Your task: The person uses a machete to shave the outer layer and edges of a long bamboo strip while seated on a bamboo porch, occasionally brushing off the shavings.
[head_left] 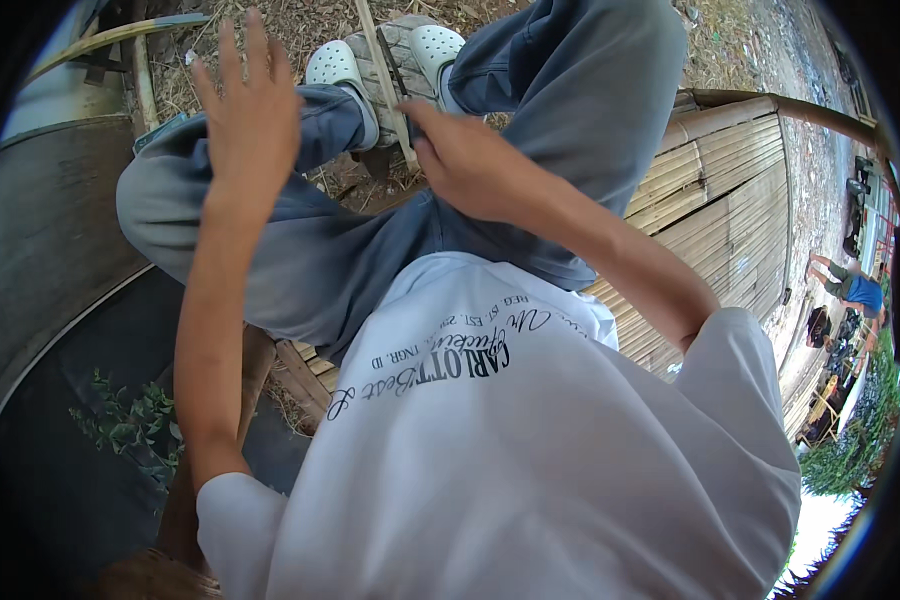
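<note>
My left hand (253, 125) is raised above my left knee, its fingers spread and nothing in them. Between my thighs, my right hand (470, 160) is closed around the near end of a thin dark blade-like tool (392, 68); my fingers hide its grip. A pale, narrow wooden or bamboo strip (378, 75) runs alongside the tool, slanting from the top edge down past my right fingertips. Whether those fingers also touch the strip, I cannot tell. Beneath both lies a grey, rough block or slab (407, 38), between my feet in white clogs (334, 65).
I sit with knees apart. To the right is a bamboo-slat platform (720, 190) with a bamboo pole edge (830, 118). A dark panel (65, 250) and a leafy plant (135, 420) are at left. Dry litter covers the ground. A person in blue (860, 292) is far right.
</note>
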`<action>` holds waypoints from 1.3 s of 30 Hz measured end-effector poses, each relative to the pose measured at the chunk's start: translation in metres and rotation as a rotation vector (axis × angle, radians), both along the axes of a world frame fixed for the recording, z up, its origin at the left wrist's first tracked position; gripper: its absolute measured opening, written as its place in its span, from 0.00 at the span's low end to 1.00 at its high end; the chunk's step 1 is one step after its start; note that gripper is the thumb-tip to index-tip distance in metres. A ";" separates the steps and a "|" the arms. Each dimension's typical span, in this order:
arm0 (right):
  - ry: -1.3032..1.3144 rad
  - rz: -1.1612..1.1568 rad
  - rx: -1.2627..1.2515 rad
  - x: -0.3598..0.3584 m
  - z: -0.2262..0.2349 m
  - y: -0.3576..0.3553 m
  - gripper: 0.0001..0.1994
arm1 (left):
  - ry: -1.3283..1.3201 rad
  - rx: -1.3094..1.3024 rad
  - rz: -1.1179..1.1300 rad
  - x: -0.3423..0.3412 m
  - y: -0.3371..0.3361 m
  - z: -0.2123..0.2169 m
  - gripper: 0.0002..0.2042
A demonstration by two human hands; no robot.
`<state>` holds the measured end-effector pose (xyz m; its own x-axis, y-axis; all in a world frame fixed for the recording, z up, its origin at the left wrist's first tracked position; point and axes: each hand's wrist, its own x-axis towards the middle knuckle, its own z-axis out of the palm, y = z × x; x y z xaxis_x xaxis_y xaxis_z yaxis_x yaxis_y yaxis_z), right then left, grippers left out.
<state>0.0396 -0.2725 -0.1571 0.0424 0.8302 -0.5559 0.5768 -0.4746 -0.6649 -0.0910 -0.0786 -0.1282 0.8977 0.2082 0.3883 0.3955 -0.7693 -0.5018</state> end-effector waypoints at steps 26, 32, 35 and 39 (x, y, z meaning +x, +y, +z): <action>0.800 -1.519 0.067 0.159 -0.080 -0.100 0.33 | -0.735 -1.934 0.822 0.132 -0.121 -0.261 0.32; 1.181 -1.229 0.360 0.190 -0.052 -0.006 0.35 | -1.164 -2.618 0.021 0.262 -0.039 -0.181 0.37; 1.452 -0.608 1.068 0.293 0.057 0.000 0.32 | -1.209 -1.966 -0.746 0.251 0.039 0.067 0.34; 0.353 -0.942 1.357 0.261 0.149 0.041 0.32 | -0.986 -1.993 -0.683 0.244 0.025 0.044 0.32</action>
